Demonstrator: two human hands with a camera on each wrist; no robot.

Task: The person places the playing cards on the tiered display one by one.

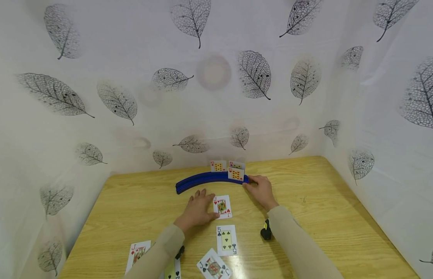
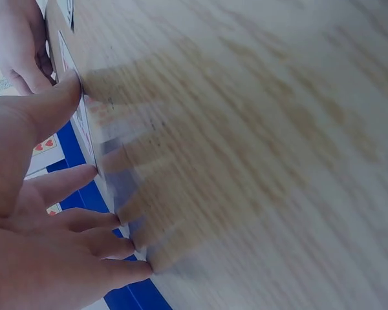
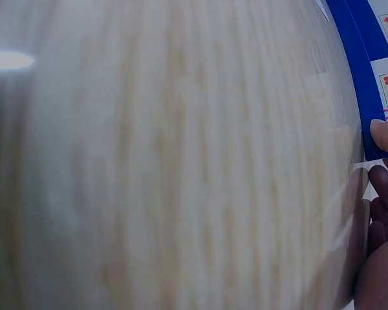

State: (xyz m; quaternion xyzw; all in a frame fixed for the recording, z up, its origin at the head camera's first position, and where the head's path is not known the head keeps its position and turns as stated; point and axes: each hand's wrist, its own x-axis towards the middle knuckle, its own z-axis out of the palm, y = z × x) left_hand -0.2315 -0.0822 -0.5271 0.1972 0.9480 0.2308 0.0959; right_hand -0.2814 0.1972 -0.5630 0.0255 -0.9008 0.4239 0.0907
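Observation:
My left hand [image 1: 199,209] lies over the table with fingers spread. Its thumb and index fingertips touch the left side of a jack of hearts [image 1: 223,207], which lies face up. In the left wrist view the card [image 2: 68,58] appears edge-on by the thumb. Beyond it curves a blue card holder [image 1: 202,178]. My right hand [image 1: 261,190] grips the holder's right end, thumb in front and fingers behind, as the right wrist view shows. Standing in the holder are a ten of diamonds [image 1: 218,166], a ten of hearts [image 1: 236,175] and a partly covered card [image 1: 238,164] behind it.
Toward me lie a five of clubs [image 1: 226,240], a jack of spades [image 1: 213,266] and a jack of diamonds [image 1: 136,252]. A spade card [image 1: 172,271] is partly covered by my left sleeve. A leaf-patterned curtain [image 1: 216,116] surrounds the wooden table [image 1: 324,201].

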